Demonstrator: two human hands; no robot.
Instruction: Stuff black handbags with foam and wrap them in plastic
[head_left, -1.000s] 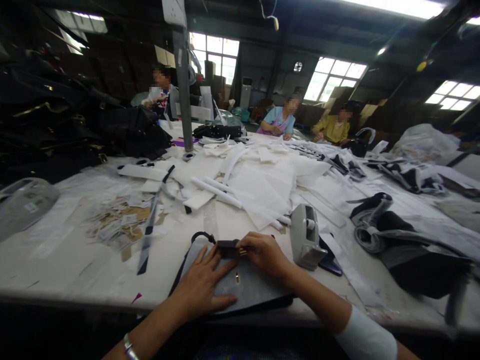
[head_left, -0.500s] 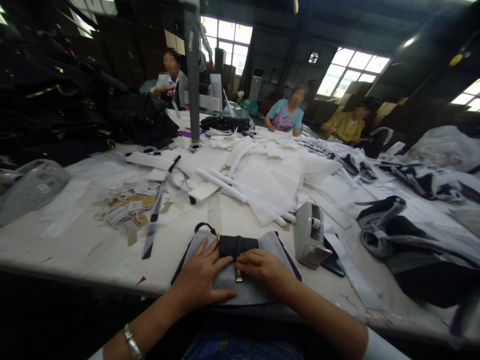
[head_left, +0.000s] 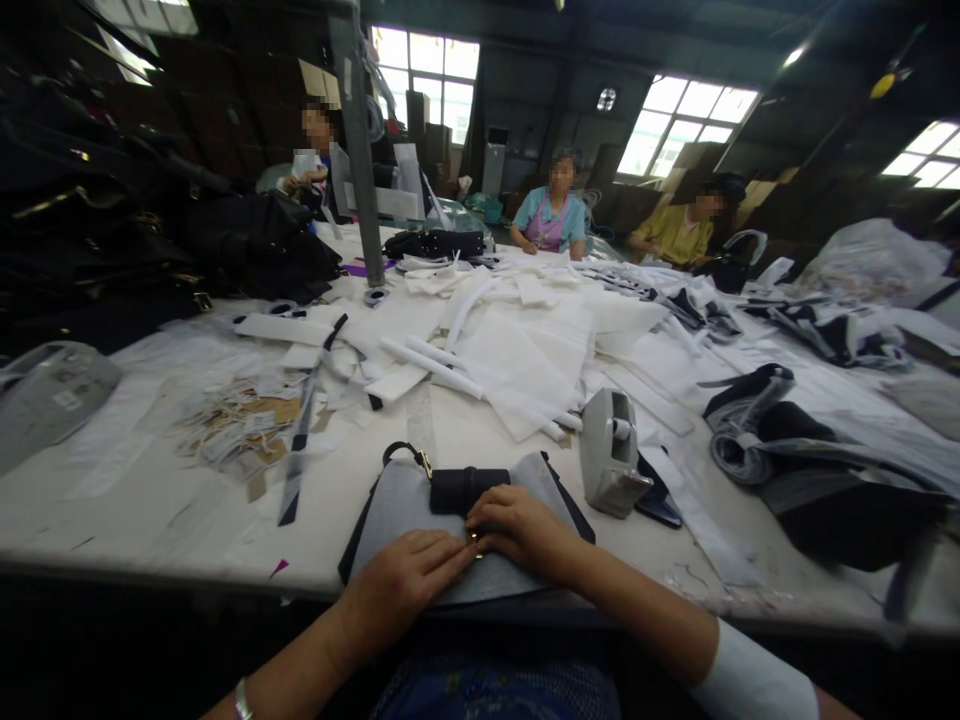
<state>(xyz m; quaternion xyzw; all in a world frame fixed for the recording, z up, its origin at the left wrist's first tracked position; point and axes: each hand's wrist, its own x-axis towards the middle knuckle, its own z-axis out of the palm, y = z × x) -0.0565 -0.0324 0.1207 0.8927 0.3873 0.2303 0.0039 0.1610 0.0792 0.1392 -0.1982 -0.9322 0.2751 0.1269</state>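
1. The grey bag (head_left: 397, 505) lies flat on the near edge of the tabletop (head_left: 135, 520), straight in front of the person, with its black edging showing along both sides.
2. A black strap (head_left: 469, 488) is bundled across the top of the bag. A thin black loop with a gold ring sticks out at its upper left corner.
3. The left hand (head_left: 409, 580) rests on the bag's front with its fingers stretched out and close together. It grips nothing, and its fingertips reach a small gold fitting (head_left: 475, 541).
4. The right hand (head_left: 525, 530) is curled, its fingertips pressed down at the same fitting, so the two hands meet there. Whether it pinches the fitting cannot be told.
5. A grey tape dispenser (head_left: 609, 465) stands just to the right of the bag, with a dark phone (head_left: 661, 508) lying partly under its base.
6. To the left is a scatter of paper tags (head_left: 240, 425), their print too small to read, and a dark strip (head_left: 296, 455) lies across them.
7. White foam sheets (head_left: 532, 360) and rolls cover the middle of the tabletop, and black bags (head_left: 112, 240) are piled at far left.
8. A small label on a plastic-wrapped grey bag (head_left: 45, 400) is unreadable.
9. Three people (head_left: 551, 215) sit at the far end.
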